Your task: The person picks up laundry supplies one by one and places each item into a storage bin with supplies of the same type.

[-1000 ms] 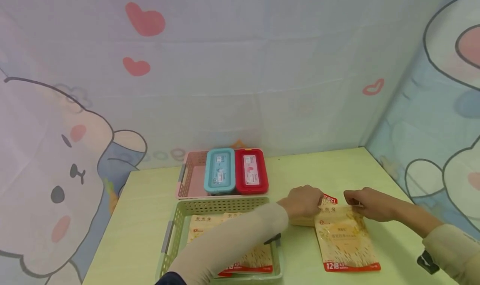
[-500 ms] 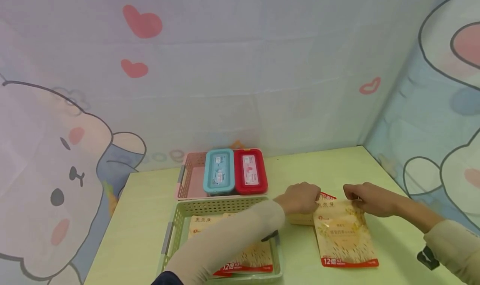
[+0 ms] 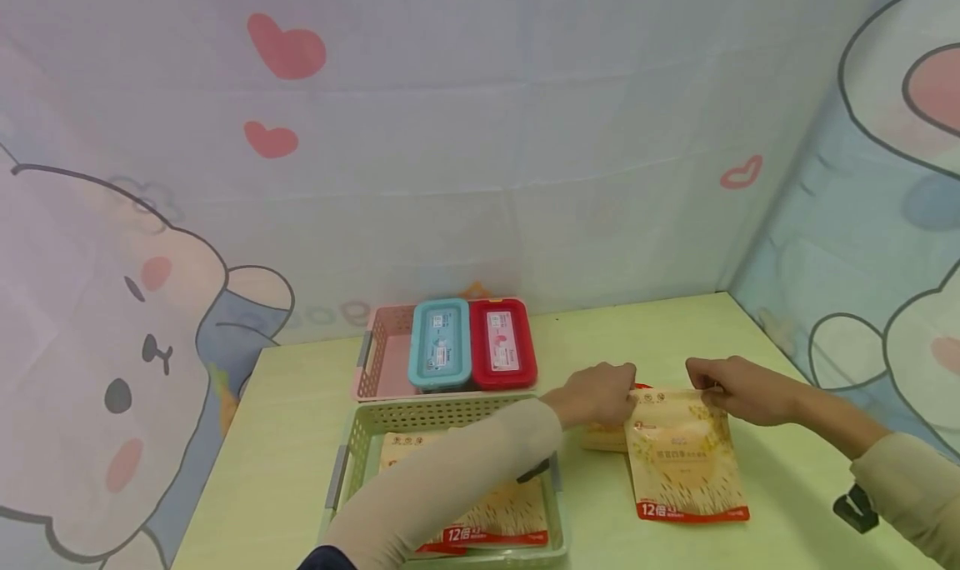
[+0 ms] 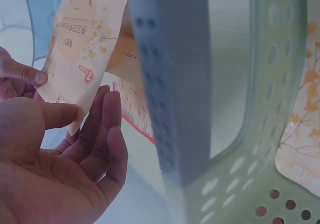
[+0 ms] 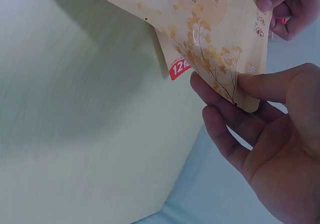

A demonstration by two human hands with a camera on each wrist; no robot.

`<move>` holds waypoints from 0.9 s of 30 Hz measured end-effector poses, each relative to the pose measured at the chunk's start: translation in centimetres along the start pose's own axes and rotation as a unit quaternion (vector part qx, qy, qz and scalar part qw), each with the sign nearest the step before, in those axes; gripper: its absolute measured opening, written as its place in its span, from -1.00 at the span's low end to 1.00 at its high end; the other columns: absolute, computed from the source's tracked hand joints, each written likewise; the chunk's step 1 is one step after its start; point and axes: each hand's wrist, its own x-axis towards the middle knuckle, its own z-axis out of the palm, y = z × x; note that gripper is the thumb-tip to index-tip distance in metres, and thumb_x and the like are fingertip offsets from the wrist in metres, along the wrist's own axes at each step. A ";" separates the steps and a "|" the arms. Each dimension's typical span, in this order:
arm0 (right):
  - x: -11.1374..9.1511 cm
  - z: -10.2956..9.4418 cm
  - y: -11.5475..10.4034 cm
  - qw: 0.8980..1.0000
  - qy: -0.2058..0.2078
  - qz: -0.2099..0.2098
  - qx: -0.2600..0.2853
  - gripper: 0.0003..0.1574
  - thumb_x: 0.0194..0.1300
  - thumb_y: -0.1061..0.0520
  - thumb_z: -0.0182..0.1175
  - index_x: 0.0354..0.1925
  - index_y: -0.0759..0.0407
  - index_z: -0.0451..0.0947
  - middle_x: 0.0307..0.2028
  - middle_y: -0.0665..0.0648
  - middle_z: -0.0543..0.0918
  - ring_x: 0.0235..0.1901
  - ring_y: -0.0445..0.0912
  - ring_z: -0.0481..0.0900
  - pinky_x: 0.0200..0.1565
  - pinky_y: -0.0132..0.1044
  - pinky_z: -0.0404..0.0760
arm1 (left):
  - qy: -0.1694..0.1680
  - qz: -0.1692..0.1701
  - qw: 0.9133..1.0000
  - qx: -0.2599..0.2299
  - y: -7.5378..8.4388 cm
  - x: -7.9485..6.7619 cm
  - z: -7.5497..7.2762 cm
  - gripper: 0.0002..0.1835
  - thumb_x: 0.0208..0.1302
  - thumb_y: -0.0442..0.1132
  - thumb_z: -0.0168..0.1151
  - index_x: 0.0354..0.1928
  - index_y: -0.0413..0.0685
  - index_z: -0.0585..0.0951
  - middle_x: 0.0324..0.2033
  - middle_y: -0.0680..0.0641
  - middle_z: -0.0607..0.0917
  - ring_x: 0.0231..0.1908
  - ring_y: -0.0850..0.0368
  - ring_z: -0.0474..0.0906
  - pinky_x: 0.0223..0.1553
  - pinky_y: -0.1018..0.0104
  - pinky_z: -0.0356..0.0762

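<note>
My left hand (image 3: 600,393) pinches the top left corner of a cream packaging pouch (image 3: 682,462) with a red bottom band and printed wheat stalks. At its top right corner my right hand (image 3: 746,391) pinches it between thumb and fingers. The pouch hangs between both hands, its printed front toward the head camera. Behind it, partly hidden by the left hand, lie more such pouches (image 3: 603,438). In the right wrist view, another pouch (image 5: 177,66) with a red strip shows beneath the held one.
A green basket (image 3: 457,405) holding several similar pouches stands left of the hands, partly covered by the left sleeve. Behind it sits a pink basket (image 3: 390,349) with a blue lidded box (image 3: 441,345) and a red one (image 3: 504,345). A printed curtain borders the yellow-green table (image 3: 622,328).
The held pouch has risen a little and shifted slightly left, its lower edge moving up in the head view. Both hands have kept their pinch on it and moved up slightly.
</note>
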 end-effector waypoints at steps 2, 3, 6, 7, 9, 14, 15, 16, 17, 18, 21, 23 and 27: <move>0.0 -0.1 0.1 1.000 0.000 0.002 0.003 -0.61 0.49 0.45 0.14 -0.30 0.04 0.25 -0.53 -0.22 0.21 -0.58 -0.40 0.14 -0.52 -0.36 0.25 | -0.004 0.004 1.000 -0.011 -0.1 0.0 -0.1 -0.83 0.65 -0.04 0.10 0.02 0.06 0.52 -0.42 0.10 0.60 -0.53 0.25 0.39 -0.50 0.37 0.38; -0.1 -0.1 0.1 1.000 0.000 0.004 0.003 -0.61 0.49 0.44 0.14 -0.30 0.04 0.24 -0.53 -0.23 0.21 -0.58 -0.40 0.14 -0.51 -0.36 0.25 | -0.007 0.007 1.000 -0.015 -0.1 0.1 -0.2 -0.82 0.63 -0.04 0.13 0.03 0.05 0.54 -0.37 0.11 0.62 -0.50 0.26 0.42 -0.47 0.38 0.40; -0.1 0.0 0.2 1.000 -0.001 0.003 0.012 -0.62 0.50 0.44 0.15 -0.30 0.06 0.24 -0.52 -0.22 0.22 -0.57 -0.39 0.15 -0.51 -0.35 0.27 | -0.016 0.012 1.000 -0.013 -0.2 0.2 -0.2 -0.73 0.57 -0.05 0.23 0.16 0.05 0.60 -0.17 0.15 0.71 -0.38 0.30 0.51 -0.38 0.40 0.46; -0.1 0.0 0.2 1.000 0.000 0.001 0.015 -0.63 0.50 0.43 0.15 -0.29 0.06 0.24 -0.52 -0.22 0.23 -0.57 -0.39 0.16 -0.51 -0.35 0.28 | -0.018 0.015 1.000 -0.010 -0.2 0.2 -0.2 -0.69 0.56 -0.05 0.25 0.21 0.05 0.61 -0.10 0.15 0.72 -0.34 0.31 0.54 -0.35 0.40 0.48; -0.1 0.0 0.2 1.000 0.001 0.000 0.021 -0.65 0.52 0.40 0.15 -0.28 0.07 0.26 -0.51 -0.21 0.26 -0.56 -0.39 0.19 -0.51 -0.35 0.30 | -0.021 0.018 1.000 -0.003 -0.3 0.2 -0.1 -0.62 0.54 -0.05 0.27 0.30 0.06 0.61 0.03 0.18 0.72 -0.26 0.34 0.57 -0.30 0.41 0.52; -0.3 -0.2 0.3 0.998 -0.012 0.022 0.065 -0.79 0.59 0.34 0.11 -0.20 0.13 0.33 -0.50 -0.14 0.35 -0.58 -0.35 0.29 -0.54 -0.33 0.38 | -0.022 0.031 0.999 -0.004 -0.5 0.1 -0.1 -0.58 0.58 -0.06 0.22 0.37 0.01 0.57 0.01 0.12 0.73 -0.37 0.33 0.52 -0.32 0.44 0.49; -0.4 -0.2 0.4 0.996 -0.018 0.032 0.076 -0.82 0.59 0.33 0.12 -0.18 0.14 0.34 -0.50 -0.12 0.38 -0.58 -0.34 0.31 -0.54 -0.32 0.39 | -0.025 0.034 0.999 -0.007 -0.6 0.1 0.0 -0.58 0.60 -0.07 0.19 0.38 -0.01 0.55 -0.04 0.10 0.73 -0.43 0.32 0.48 -0.34 0.43 0.48; -0.4 -0.3 0.4 0.995 -0.025 0.042 0.088 -0.86 0.59 0.32 0.13 -0.16 0.16 0.37 -0.50 -0.10 0.41 -0.57 -0.32 0.33 -0.53 -0.31 0.40 | -0.027 0.036 0.999 -0.010 -0.6 0.0 -0.1 -0.58 0.62 -0.09 0.17 0.40 -0.03 0.53 -0.07 0.08 0.72 -0.47 0.30 0.45 -0.36 0.43 0.46; -0.4 -0.3 0.4 0.993 -0.032 0.052 0.097 -0.88 0.57 0.31 0.15 -0.14 0.17 0.39 -0.49 -0.08 0.43 -0.57 -0.31 0.35 -0.52 -0.30 0.41 | -0.030 0.039 0.999 -0.015 -0.7 0.0 -0.1 -0.57 0.64 -0.11 0.14 0.41 -0.05 0.50 -0.10 0.06 0.72 -0.51 0.29 0.42 -0.38 0.42 0.44; -0.4 -0.4 0.5 0.992 -0.038 0.059 0.102 -0.89 0.55 0.31 0.17 -0.13 0.18 0.41 -0.50 -0.07 0.45 -0.56 -0.29 0.36 -0.51 -0.29 0.42 | -0.033 0.039 0.998 -0.021 -0.7 -0.1 -0.1 -0.57 0.65 -0.12 0.11 0.43 -0.06 0.48 -0.14 0.05 0.71 -0.55 0.27 0.38 -0.41 0.42 0.43; -0.3 -0.7 0.6 0.989 -0.050 0.074 0.116 -0.91 0.50 0.28 0.23 -0.16 0.18 0.48 -0.47 -0.04 0.53 -0.52 -0.25 0.42 -0.46 -0.29 0.47 | -0.033 0.035 0.998 -0.044 -0.7 -0.2 -0.1 -0.55 0.67 -0.16 0.06 0.48 -0.08 0.40 -0.29 0.03 0.68 -0.64 0.26 0.30 -0.51 0.41 0.39; -0.3 -0.9 0.6 0.987 -0.053 0.075 0.128 -0.89 0.52 0.25 0.24 -0.21 0.19 0.49 -0.48 -0.02 0.54 -0.52 -0.24 0.42 -0.45 -0.29 0.48 | -0.028 0.026 0.997 -0.072 -0.7 -0.3 -0.1 -0.52 0.68 -0.17 0.03 0.51 -0.08 0.34 -0.42 0.03 0.63 -0.69 0.25 0.27 -0.57 0.40 0.37; -0.4 -1.5 0.4 0.983 -0.057 0.070 0.158 -0.84 0.58 0.23 0.20 -0.23 0.23 0.47 -0.47 0.04 0.54 -0.51 -0.22 0.40 -0.47 -0.28 0.44 | -0.014 0.009 0.991 -0.134 -0.7 -0.3 -0.1 -0.50 0.70 -0.16 -0.01 0.54 -0.12 0.27 -0.63 0.03 0.47 -0.75 0.24 0.22 -0.63 0.39 0.33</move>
